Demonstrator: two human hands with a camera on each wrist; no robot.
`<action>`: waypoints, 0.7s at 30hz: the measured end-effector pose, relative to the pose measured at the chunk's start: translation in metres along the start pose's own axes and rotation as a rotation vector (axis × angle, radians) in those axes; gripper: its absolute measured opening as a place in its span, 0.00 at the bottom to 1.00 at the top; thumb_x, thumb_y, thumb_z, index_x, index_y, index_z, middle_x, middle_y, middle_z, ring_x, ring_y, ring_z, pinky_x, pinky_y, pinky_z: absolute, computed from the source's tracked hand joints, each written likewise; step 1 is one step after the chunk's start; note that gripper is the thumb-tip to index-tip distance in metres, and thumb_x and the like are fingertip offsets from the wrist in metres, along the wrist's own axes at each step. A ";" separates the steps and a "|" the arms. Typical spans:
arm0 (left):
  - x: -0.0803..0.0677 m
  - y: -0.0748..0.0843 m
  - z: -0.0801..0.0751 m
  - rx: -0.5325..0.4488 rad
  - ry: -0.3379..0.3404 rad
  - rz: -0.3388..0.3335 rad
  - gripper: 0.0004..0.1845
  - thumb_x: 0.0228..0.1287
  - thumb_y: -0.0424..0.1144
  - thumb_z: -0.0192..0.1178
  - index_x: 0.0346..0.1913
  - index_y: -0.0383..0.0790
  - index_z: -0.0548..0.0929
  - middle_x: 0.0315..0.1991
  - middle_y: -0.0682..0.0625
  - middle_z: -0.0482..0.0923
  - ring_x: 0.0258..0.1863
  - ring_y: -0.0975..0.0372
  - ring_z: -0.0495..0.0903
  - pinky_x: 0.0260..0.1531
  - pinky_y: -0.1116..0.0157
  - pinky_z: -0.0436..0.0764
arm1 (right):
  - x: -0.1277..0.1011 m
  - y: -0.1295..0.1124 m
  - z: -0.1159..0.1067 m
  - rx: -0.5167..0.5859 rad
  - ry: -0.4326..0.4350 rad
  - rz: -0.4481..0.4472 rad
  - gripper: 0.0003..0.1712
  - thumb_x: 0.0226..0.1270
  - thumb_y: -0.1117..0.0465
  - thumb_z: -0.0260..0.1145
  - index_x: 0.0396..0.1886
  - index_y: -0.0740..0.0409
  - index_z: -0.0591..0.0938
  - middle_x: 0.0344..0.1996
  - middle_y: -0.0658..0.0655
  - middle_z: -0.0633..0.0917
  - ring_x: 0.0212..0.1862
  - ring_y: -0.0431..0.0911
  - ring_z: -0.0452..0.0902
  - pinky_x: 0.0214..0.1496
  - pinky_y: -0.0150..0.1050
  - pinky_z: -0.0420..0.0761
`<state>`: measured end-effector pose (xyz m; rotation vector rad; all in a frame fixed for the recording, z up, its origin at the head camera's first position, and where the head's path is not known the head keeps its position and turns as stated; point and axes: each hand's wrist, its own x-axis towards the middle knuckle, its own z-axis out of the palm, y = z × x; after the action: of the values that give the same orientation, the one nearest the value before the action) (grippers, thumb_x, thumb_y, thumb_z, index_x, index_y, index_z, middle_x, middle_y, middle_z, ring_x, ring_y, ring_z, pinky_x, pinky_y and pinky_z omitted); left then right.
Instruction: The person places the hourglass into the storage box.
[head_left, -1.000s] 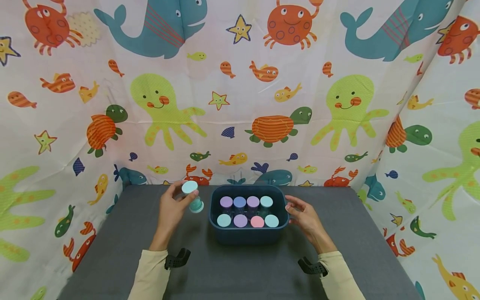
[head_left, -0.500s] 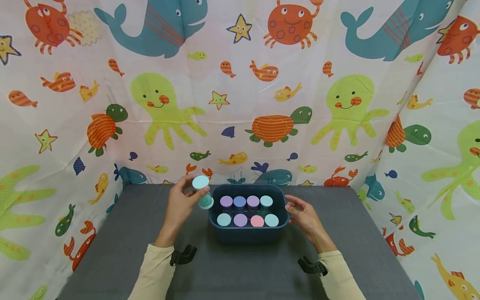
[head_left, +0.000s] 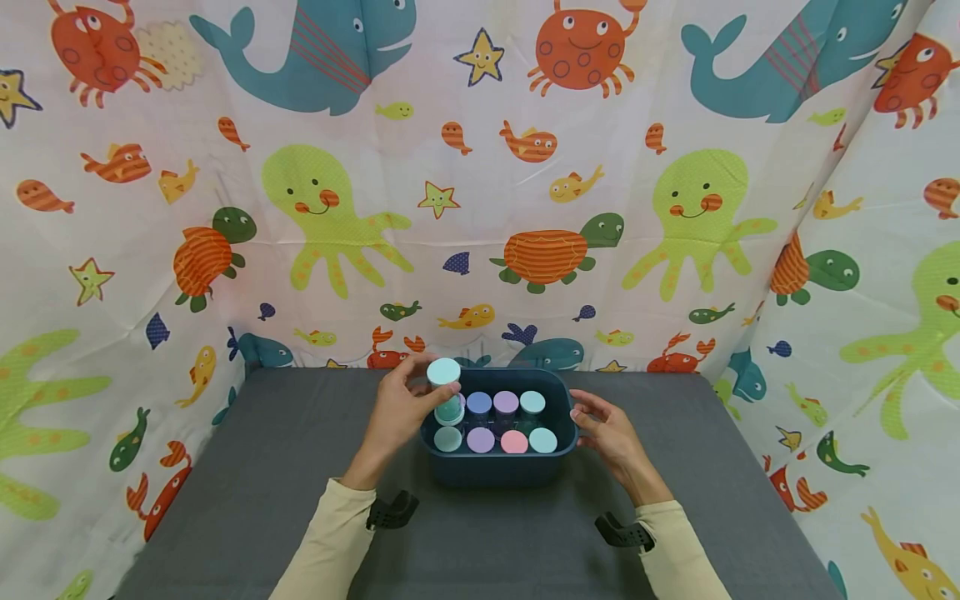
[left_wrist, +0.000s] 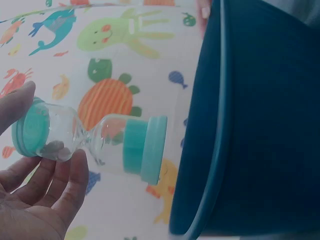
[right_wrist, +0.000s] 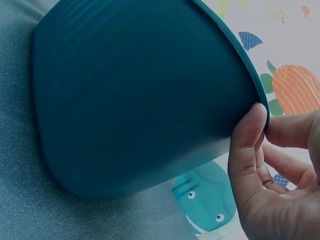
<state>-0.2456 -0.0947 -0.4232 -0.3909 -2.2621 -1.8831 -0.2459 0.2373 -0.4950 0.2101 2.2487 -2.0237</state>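
My left hand (head_left: 396, 417) pinches a sand timer (head_left: 444, 372) by one teal cap, between thumb and fingers. In the left wrist view this sand timer (left_wrist: 134, 145) shows clear glass bulbs with a narrow waist and a teal cap at each end. In the head view it appears over the left end of a dark blue bin (head_left: 495, 473), covering part of the contents. Several round-capped pieces stand in two rows inside, with light blue, purple, blue and pink tops (head_left: 514, 442). At the bin's right end, my right hand (head_left: 613, 435) grips the rim (right_wrist: 252, 75) between thumb and fingers.
The bin stands on a dark grey table (head_left: 480, 546). Behind it and along the sides hangs a white curtain (head_left: 480, 275) printed with sea animals. Each wrist carries a black strap (head_left: 392, 510).
My left hand has carried the sand timer rightward, from beside the bin to over its left end. The right hand stays at the bin's right rim.
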 end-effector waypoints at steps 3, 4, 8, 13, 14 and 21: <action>0.000 -0.001 0.007 -0.002 -0.038 -0.008 0.27 0.55 0.42 0.73 0.58 0.42 0.77 0.51 0.43 0.79 0.45 0.51 0.84 0.47 0.62 0.85 | -0.001 0.000 0.000 0.004 0.000 -0.001 0.24 0.74 0.61 0.58 0.68 0.55 0.72 0.48 0.56 0.73 0.41 0.45 0.74 0.35 0.34 0.81; -0.001 -0.001 0.009 -0.003 -0.049 -0.007 0.27 0.55 0.42 0.73 0.58 0.42 0.77 0.51 0.42 0.79 0.44 0.51 0.84 0.45 0.63 0.85 | -0.001 0.000 0.000 0.005 -0.001 0.000 0.24 0.74 0.61 0.58 0.68 0.55 0.72 0.48 0.56 0.73 0.41 0.45 0.74 0.35 0.34 0.81; 0.000 0.005 0.017 -0.002 -0.084 -0.019 0.28 0.56 0.41 0.73 0.59 0.40 0.77 0.51 0.40 0.79 0.42 0.50 0.85 0.42 0.66 0.85 | -0.002 -0.001 -0.001 0.007 -0.001 0.006 0.24 0.74 0.61 0.58 0.68 0.55 0.72 0.48 0.56 0.73 0.41 0.45 0.74 0.35 0.35 0.81; 0.006 0.002 0.027 0.011 -0.097 -0.042 0.29 0.55 0.41 0.73 0.60 0.40 0.77 0.52 0.41 0.80 0.44 0.51 0.86 0.47 0.61 0.85 | -0.001 -0.002 -0.001 0.002 0.000 0.011 0.24 0.74 0.61 0.59 0.68 0.54 0.72 0.47 0.56 0.73 0.41 0.46 0.74 0.37 0.37 0.82; 0.008 -0.002 0.030 0.019 -0.093 -0.038 0.29 0.55 0.43 0.73 0.60 0.42 0.78 0.51 0.42 0.81 0.43 0.52 0.86 0.47 0.60 0.85 | -0.001 -0.002 -0.001 0.002 0.001 0.011 0.24 0.74 0.60 0.59 0.68 0.54 0.72 0.47 0.56 0.73 0.41 0.46 0.74 0.37 0.37 0.82; 0.013 -0.009 0.045 0.058 -0.103 -0.049 0.27 0.55 0.47 0.73 0.58 0.44 0.79 0.50 0.45 0.82 0.44 0.55 0.85 0.49 0.59 0.84 | -0.002 -0.004 -0.001 -0.002 0.002 0.015 0.24 0.73 0.60 0.59 0.68 0.54 0.72 0.48 0.57 0.74 0.42 0.47 0.74 0.36 0.36 0.82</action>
<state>-0.2591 -0.0512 -0.4365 -0.4369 -2.4079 -1.8560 -0.2447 0.2374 -0.4905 0.2278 2.2433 -2.0144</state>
